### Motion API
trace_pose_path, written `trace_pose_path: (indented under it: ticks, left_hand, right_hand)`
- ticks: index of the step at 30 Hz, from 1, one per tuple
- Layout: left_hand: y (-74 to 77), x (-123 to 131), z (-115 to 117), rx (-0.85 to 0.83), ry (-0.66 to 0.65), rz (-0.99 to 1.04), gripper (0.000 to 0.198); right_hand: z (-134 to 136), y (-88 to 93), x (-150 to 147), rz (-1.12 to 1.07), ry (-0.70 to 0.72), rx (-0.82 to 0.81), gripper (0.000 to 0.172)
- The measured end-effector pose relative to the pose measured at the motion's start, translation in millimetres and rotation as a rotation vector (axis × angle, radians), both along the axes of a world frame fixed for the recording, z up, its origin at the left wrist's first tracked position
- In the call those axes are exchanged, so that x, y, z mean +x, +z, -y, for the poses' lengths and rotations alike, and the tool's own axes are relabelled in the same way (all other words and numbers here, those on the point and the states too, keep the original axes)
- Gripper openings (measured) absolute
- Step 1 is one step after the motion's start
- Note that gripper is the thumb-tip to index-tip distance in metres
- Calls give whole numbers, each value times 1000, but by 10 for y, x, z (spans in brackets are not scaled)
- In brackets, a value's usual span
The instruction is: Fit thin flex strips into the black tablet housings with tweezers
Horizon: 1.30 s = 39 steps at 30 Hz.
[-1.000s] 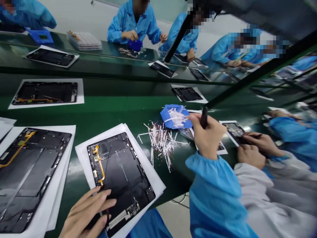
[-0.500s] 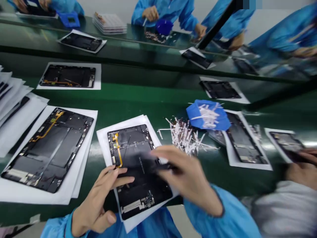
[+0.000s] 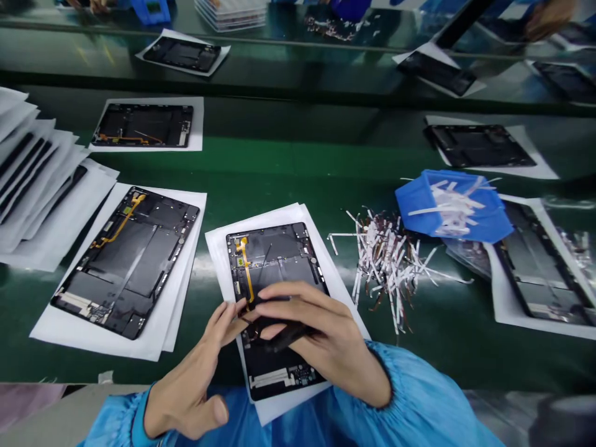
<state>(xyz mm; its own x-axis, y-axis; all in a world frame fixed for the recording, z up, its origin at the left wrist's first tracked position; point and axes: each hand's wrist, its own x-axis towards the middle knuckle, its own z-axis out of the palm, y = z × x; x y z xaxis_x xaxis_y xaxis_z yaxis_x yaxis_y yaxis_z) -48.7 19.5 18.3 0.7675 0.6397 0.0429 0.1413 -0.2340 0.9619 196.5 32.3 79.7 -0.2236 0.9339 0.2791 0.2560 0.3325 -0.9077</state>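
A black tablet housing [image 3: 279, 248] lies on white paper sheets [image 3: 215, 248] in front of me, with an orange flex cable [image 3: 247, 270] along its upper left side. My left hand [image 3: 195, 366] rests its fingertips at the housing's left edge, just below the cable; its fingers are stretched out and the thumb stands apart. Over the middle of the housing, my right hand [image 3: 330, 338] is closed on dark tweezers [image 3: 289, 337]. The tweezers' tips are partly hidden near the left fingertips.
Another tablet housing [image 3: 135, 254] lies on paper to the left, beside a stack of papers and housings [image 3: 41, 186]. To the right are a heap of white strips [image 3: 388, 261] and a blue bin [image 3: 419, 205] holding more strips. A further housing [image 3: 144, 124] lies farther back.
My right hand has moved left and inward over the housing, bringing the tweezers close to my left fingertips. My left hand stays at the housing's left edge. The view has shifted.
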Motion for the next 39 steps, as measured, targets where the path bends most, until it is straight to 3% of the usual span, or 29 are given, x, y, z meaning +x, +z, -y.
trace_pose_path:
  ticks: [2, 6, 12, 17, 20, 23, 39]
  left_hand:
    - [24, 26, -17, 39, 40, 42, 97]
    - [108, 121, -74, 124, 12, -1, 97]
    - [222, 47, -131, 127, -66, -157, 86]
    - [202, -209, -214, 633, -92, -523, 69]
    - [219, -283, -307, 880, -166, -576, 70]
    - [251, -267, -394, 1003, -212, -586, 79]
    - [250, -120, -532, 1103, -271, -444, 78]
  right_hand:
    - [3, -17, -28, 13, -21, -38, 40]
    - [24, -3, -33, -27, 89, -99, 27]
    - [52, -21, 8, -80, 15, -130, 18]
    - [-45, -104, 34, -87, -124, -157, 8]
    - [-116, -174, 48, -81, -196, -200, 3]
    - [-157, -242, 56, -67, -224, -240, 3]
    - [-219, -352, 50, 26, -252, -299, 2]
